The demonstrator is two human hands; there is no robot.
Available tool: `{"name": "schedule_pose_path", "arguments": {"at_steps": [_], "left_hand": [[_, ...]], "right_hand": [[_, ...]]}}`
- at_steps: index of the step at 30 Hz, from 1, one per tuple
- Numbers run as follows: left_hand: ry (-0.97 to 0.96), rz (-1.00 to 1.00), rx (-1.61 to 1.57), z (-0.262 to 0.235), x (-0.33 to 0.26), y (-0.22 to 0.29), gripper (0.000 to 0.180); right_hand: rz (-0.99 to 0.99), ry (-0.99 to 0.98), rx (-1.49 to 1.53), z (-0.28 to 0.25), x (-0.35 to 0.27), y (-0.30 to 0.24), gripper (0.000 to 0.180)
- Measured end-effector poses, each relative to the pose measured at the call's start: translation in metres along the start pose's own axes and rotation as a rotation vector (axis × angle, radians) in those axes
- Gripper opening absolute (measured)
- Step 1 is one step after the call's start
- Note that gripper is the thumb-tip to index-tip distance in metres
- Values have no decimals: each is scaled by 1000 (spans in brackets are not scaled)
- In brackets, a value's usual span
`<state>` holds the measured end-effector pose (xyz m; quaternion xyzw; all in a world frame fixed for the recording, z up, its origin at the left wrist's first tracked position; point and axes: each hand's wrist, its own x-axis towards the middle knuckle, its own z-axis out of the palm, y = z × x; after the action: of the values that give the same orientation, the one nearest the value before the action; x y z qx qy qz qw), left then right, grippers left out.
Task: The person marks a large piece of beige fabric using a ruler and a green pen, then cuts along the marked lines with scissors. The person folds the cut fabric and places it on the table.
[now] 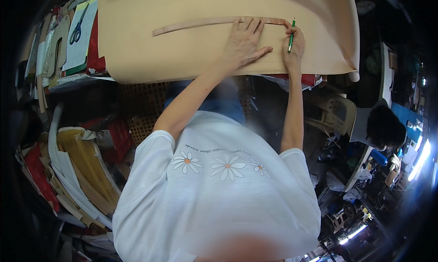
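A large tan sheet (182,15) lies spread over the table, its right edge curling down. On it rests a long, narrow, slightly curved brown strip (196,25). My left hand (244,43) lies flat with fingers spread, pressing on the strip's right part and the sheet. My right hand (294,47) grips a green pencil (291,36) upright, with its tip on the sheet at the strip's right end.
Blue-handled scissors (76,31) lie on papers at the table's left, beside red fabric (95,47). Rolled and stacked sheets (77,171) pile up at lower left. A person (383,125) sits at right near a plastic chair (340,114).
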<state>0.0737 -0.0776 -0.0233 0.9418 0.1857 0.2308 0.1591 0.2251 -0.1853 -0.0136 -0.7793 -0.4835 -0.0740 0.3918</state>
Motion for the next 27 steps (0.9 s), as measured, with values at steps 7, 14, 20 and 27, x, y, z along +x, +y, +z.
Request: {"name": "schedule_pose_path", "arguments": {"at_steps": [7,14,20,27], "left_hand": [[-39,-42,11,6,0,3,77],[-6,-5,101,5,-2,4,76],[-5,-5,130,8,-2,4,75],[-47,-84,-43,25,-13,1,81]], "right_hand": [[67,22,56,2,-4,4,19],[325,220,356,-7,2,-11,27],[362,182,418,7,26,-46,28],[165,-293,410,73,52,-114,28]]}}
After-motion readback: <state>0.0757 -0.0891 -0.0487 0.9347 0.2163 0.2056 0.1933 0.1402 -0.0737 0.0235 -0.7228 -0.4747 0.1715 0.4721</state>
